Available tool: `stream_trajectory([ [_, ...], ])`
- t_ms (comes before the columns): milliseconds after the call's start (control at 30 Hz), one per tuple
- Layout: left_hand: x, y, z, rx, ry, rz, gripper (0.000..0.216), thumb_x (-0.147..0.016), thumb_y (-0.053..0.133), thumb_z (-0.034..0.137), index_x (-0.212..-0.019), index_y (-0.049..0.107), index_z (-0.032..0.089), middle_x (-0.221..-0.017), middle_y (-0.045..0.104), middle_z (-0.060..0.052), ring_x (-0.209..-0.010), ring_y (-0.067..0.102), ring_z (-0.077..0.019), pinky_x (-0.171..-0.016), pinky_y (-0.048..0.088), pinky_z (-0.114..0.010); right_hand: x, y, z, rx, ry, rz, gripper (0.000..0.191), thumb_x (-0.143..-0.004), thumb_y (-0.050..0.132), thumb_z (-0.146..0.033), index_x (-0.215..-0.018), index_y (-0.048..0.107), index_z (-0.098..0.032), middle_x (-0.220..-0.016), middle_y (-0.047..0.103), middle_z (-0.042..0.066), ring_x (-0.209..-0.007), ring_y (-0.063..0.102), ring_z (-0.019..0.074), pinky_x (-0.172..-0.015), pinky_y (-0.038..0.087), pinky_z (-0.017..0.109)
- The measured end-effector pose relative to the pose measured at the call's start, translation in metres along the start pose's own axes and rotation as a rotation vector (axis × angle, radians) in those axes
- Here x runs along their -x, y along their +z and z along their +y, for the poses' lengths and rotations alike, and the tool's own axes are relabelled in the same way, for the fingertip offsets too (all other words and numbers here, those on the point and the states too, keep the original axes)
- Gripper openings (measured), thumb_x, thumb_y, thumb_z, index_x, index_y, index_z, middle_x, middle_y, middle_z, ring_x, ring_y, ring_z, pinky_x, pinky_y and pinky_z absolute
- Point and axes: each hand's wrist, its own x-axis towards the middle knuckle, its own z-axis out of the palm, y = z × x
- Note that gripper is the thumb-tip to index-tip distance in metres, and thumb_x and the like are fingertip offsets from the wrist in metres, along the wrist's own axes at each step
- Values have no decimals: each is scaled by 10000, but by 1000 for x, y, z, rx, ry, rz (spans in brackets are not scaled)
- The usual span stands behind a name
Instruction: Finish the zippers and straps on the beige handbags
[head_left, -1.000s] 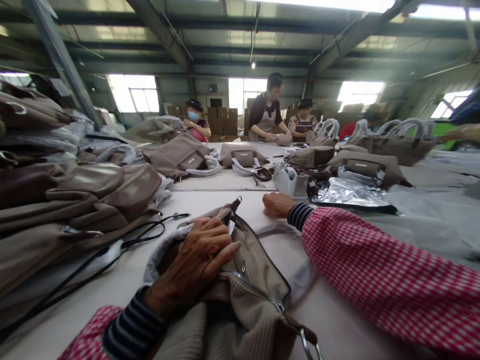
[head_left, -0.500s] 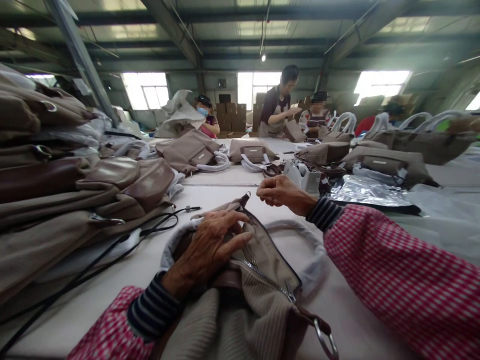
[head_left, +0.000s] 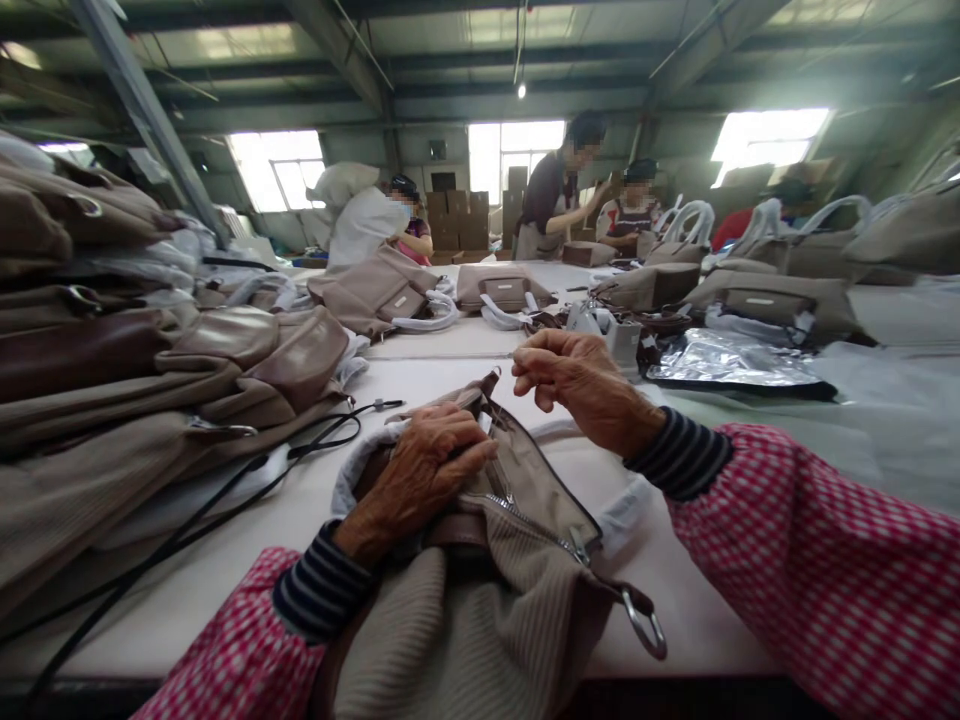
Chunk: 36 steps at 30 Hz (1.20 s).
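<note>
Directly beneath left hand (head_left: 429, 475): bag (head_left: 469, 630)

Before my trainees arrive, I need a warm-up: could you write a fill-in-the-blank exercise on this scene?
1. The hand resting on the open bag is the ____ one.
2. The shiny silver material lies on the picture's ____ side.
3. Both dark cuffs are patterned with ____.
Missing words: left; right; stripes.
</note>
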Motion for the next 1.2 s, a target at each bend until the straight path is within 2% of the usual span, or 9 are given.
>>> stream_trajectory([
  [100, 1, 1, 0, 15, -17, 3, 316, -1052, 537, 343, -808, 666, 190, -849, 659, -4, -891, 564, -195, -903, 391, -355, -3, -10, 5, 38, 27, 41, 191, -750, 734, -292, -732, 629, -133, -681, 683, 29, -514, 626, 101, -387, 408, 157],
  [267, 3, 0, 0, 3, -51, -6, 298, -1052, 518, 344, -826, 645, 196, -867, 643, 6, -897, 554, -192, -915, 380, -351, -7, -26, 11, 222, -95, 191, 144, -814, 662, -249, -722, 617, -148, -583, 634, 2, -437, 538, 84, -389, 355, 176],
  [333, 3, -1, 1, -18, -61, -30, 307, -1058, 504, 344, -822, 635, 198, -862, 633, 8, -893, 547, -192, -914, 374, -353, -1, -34, 12, 405, -134, 154, 184, -852, 657, -253, -704, 608, -154, -598, 617, 1, -461, 540, 92, -437, 374, 203],
  [433, 2, -3, 3, -45, -63, -79, 326, -1063, 500, 353, -807, 630, 199, -854, 625, 8, -893, 536, -195, -904, 367, -357, 18, -37, 14, 729, -364, 122, 170, -917, 639, -242, -769, 619, -161, -725, 637, 21, -596, 561, 114, -592, 425, 248],
  [533, 1, -3, 5, -66, -41, -120, 355, -1067, 492, 378, -787, 622, 201, -849, 633, 3, -895, 524, -202, -877, 368, -358, 35, -28, 16, 937, -532, -110, 80, -976, 573, -189, -971, 650, -172, -1005, 675, 68, -764, 583, 137, -705, 418, 264],
  [667, 2, -4, 5, -65, -33, -161, 369, -1070, 483, 402, -799, 644, 211, -870, 668, 1, -912, 533, -206, -864, 383, -353, 38, -16, 24, 1071, -448, -485, 100, -981, 557, -126, -959, 642, -173, -962, 663, 50, -732, 549, 135, -643, 330, 266],
  [767, 4, -5, 4, -38, -40, -184, 313, -1068, 498, 397, -900, 710, 240, -966, 716, 8, -966, 568, -205, -884, 401, -340, 39, -19, 31, 1033, -413, -522, 154, -985, 548, -104, -861, 613, -167, -845, 641, 24, -664, 492, 117, -612, 277, 269],
  [1000, 2, -6, 9, -20, -51, -213, 314, -1073, 477, 422, -981, 727, 258, -1022, 725, 6, -1016, 571, -221, -944, 388, -356, 47, -33, 35, 892, -288, -518, 147, -983, 545, -143, -891, 655, -177, -710, 603, 1, -634, 490, 125, -634, 298, 261],
  [1200, 4, -4, 7, -32, -60, -181, 452, -1079, 408, 467, -809, 674, 220, -837, 661, -18, -926, 530, -230, -890, 406, -360, 39, -30, 43, 854, -137, -732, 263, -916, 586, -125, -1107, 743, -211, -785, 675, 12, -690, 550, 150, -652, 341, 264],
])
